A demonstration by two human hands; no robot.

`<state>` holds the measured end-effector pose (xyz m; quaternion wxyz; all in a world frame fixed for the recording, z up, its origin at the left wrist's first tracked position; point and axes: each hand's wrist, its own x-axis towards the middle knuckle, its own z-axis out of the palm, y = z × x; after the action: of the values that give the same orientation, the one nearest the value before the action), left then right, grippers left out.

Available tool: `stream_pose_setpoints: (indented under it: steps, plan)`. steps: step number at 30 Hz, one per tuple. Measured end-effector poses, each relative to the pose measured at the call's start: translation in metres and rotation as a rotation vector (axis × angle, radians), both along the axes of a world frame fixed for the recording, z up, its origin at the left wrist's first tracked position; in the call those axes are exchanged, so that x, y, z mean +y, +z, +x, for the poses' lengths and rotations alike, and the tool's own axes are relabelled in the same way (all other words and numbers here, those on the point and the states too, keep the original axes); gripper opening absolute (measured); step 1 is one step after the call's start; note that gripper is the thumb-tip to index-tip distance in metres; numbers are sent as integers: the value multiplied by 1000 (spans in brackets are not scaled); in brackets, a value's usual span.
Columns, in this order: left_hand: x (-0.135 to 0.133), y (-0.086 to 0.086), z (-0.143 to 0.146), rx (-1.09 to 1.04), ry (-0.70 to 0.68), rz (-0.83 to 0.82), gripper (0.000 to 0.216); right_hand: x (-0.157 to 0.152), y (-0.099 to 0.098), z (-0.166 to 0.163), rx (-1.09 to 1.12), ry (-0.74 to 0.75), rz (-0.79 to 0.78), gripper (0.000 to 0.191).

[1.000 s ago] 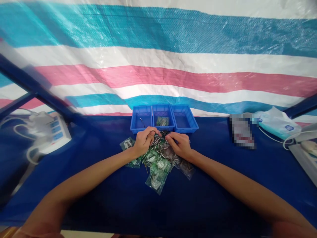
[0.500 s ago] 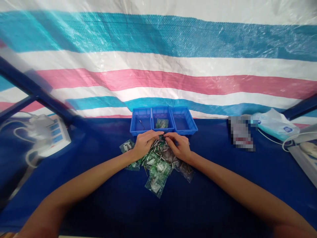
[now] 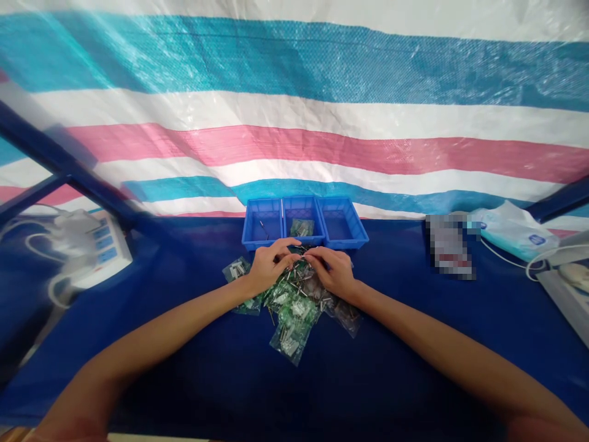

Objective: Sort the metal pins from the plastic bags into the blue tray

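My left hand point(image 3: 270, 265) reaches over a heap of small metal pins point(image 3: 294, 270). Its index finger is lifted apart from the thumb, with no held thing visible between them. Facing it, my right hand point(image 3: 335, 269) has thumb and index finger pinched together over the same heap. Anything in that pinch is too small to make out. The fingertips of both hands nearly meet. Clear plastic bags with small parts surround the pins: a front bag point(image 3: 289, 337), a left bag point(image 3: 238, 269) and a right bag point(image 3: 346, 316).
Behind my hands stand three blue trays: the left tray point(image 3: 248, 236) has a thin rod, the middle tray point(image 3: 301, 205) a small bag, and the right tray point(image 3: 343, 221) is beside it. A power strip point(image 3: 108, 252) lies left, a tissue pack point(image 3: 515, 230) right.
My left index finger has lifted and moved away from the thumb, which has drawn closer to the right fingertips. The right hand has barely moved; the bags and trays stay put.
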<state>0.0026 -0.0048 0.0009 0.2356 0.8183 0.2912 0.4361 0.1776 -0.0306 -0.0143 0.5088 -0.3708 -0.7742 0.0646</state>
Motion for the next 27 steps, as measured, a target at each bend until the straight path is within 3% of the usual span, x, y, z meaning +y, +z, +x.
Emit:
stream_pose_setpoints:
  steps: [4,9,14,20,22,24,27]
  plan:
    - [1,4,1,-1,112,73,23,-1,1,0,82,-103,5,16]
    - [1,10,3,-63,113,78,19,0,2,-1,89,-63,15,14]
    - [5,26,-1,-210,287,-9,17,0,3,-1,64,-32,-36,13]
    - [29,56,-17,-76,457,315,14,1,3,-2,37,8,-34,13]
    - [34,56,-19,-3,480,287,12,1,3,-2,26,17,-29,13]
    - [31,49,-16,-63,484,215,18,1,3,-3,15,18,-31,13]
    - [16,33,-6,-135,377,152,12,1,3,-2,5,20,-46,13]
